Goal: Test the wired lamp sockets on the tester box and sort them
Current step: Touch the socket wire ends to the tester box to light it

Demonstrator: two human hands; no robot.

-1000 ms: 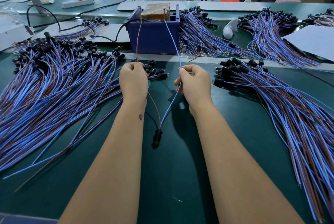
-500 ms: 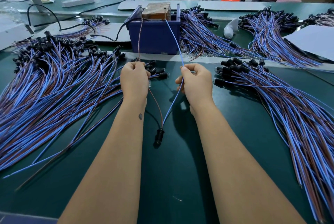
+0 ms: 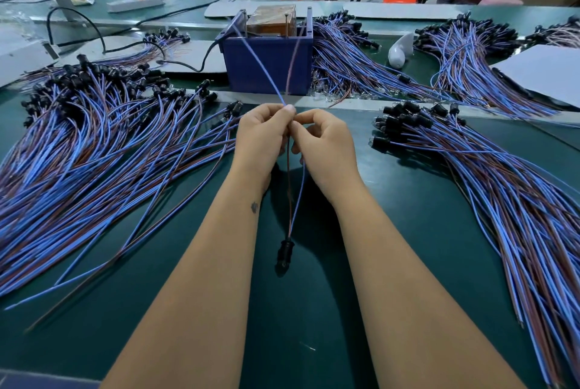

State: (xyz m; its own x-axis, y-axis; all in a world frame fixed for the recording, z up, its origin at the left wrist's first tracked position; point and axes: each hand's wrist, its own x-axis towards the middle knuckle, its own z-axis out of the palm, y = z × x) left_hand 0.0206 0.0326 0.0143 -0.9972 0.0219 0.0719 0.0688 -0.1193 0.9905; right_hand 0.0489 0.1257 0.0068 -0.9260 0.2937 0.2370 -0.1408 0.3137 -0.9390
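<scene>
Now | socket [image 3: 284, 253] lengthwise toward viewer, wires [image 3: 296, 197] leading away | left hand [image 3: 261, 140], right hand [image 3: 326, 144] grip pinching wires

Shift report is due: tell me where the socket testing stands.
Which pile is tested can't be told: bundles lie to the left and right. In hand: the left hand and right hand pinch one socket's wires, reaching to the tester box. It remains unsorted.

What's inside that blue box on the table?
Inside the blue box sits a brownish block wrapped in shiny film, rising above its rim. A blue wire and a brown wire run up to it. Lower down, the walls hide everything.
</scene>
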